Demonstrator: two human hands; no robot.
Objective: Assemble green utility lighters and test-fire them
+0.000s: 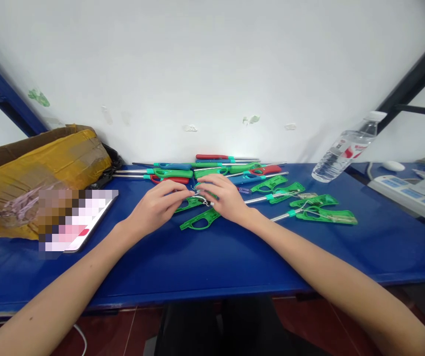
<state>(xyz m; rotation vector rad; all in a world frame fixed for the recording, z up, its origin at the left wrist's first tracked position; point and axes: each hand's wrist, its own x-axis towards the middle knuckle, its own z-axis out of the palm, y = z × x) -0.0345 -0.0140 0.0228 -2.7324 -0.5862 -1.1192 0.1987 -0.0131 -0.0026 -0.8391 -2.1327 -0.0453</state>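
Observation:
My left hand [156,205] and my right hand [223,195] meet over the middle of the table, fingertips almost touching. Both are closed in a pinch on a small part with thin white wires [205,200]; its exact kind is too small to tell. Below the fingers lies a green lighter casing half [201,220], its inside facing up, partly covered by my right hand. To the right, opened green stick lighters [309,213] show their metal tubes, wires and clear tanks. Another green casing half [270,184] lies beyond my right hand.
Several assembled stick lighters [175,173] in red, green and blue lie along the wall. A taped cardboard box [23,183] and a phone [90,222] stand at left. At right are a tilted-looking water bottle [340,153] and a power strip [401,185].

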